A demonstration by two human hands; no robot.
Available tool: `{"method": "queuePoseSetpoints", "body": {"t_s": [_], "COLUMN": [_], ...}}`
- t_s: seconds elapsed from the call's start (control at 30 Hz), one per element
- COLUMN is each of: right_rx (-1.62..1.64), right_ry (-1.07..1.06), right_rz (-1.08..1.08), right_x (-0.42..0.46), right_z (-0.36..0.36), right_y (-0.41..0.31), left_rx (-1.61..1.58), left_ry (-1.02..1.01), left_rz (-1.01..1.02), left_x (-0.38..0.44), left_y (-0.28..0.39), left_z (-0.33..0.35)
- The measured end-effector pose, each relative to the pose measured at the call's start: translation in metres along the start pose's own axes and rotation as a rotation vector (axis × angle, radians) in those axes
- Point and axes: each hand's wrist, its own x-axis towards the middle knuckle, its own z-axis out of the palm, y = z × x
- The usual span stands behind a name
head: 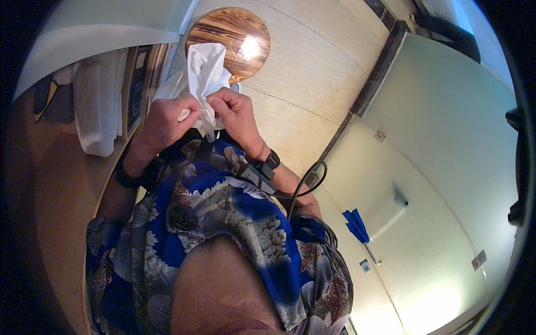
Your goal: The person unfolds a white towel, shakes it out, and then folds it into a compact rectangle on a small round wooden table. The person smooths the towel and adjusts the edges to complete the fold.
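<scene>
A thin white plastic bag [206, 69] hangs bunched between my two hands, above the front of my patterned blue and grey shirt. My left hand [167, 121] pinches its near edge between thumb and curled fingers. Close beside it on the right, my right hand [236, 113] grips another part of the same edge with thumb and forefinger. Beyond the bag stands a round wooden stool [247, 29] with a dark striped grain, partly covered by the bag in this view. What the bag holds, if anything, cannot be told.
Frosted glass panels [423, 138] rise on the right, with a blue cloth [356, 226] on a metal handle. White towels [94, 109] hang at the left beside a wooden surface [54, 192]. A black cable [324, 176] loops by my right forearm. Pale floor tiles [301, 71] lie beyond.
</scene>
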Motion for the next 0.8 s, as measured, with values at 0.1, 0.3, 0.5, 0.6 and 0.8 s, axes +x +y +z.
{"method": "queuePoseSetpoints", "body": {"t_s": [0.1, 0.3, 0.5, 0.6, 0.8], "right_rx": [-0.022, -0.048, -0.076, -0.024, -0.056], "right_ry": [0.001, -0.045, -0.126, -0.158, -0.175], "right_rz": [0.010, -0.061, -0.047, -0.085, -0.023], "right_x": [0.000, -0.001, 0.001, 0.001, 0.001], "right_z": [0.001, 0.003, -0.003, -0.002, -0.006], "right_y": [0.002, 0.000, -0.008, -0.018, -0.006], "left_rx": [0.009, 0.041, 0.072, 0.072, 0.105], "left_ry": [-0.009, 0.040, 0.087, 0.120, 0.099], "left_rz": [-0.015, -0.042, -0.060, -0.077, -0.129], "left_x": [0.003, 0.003, 0.003, 0.004, 0.004], "left_y": [0.000, -0.001, -0.003, 0.000, 0.000], "left_z": [-0.001, 0.005, 0.009, 0.009, 0.014]}}
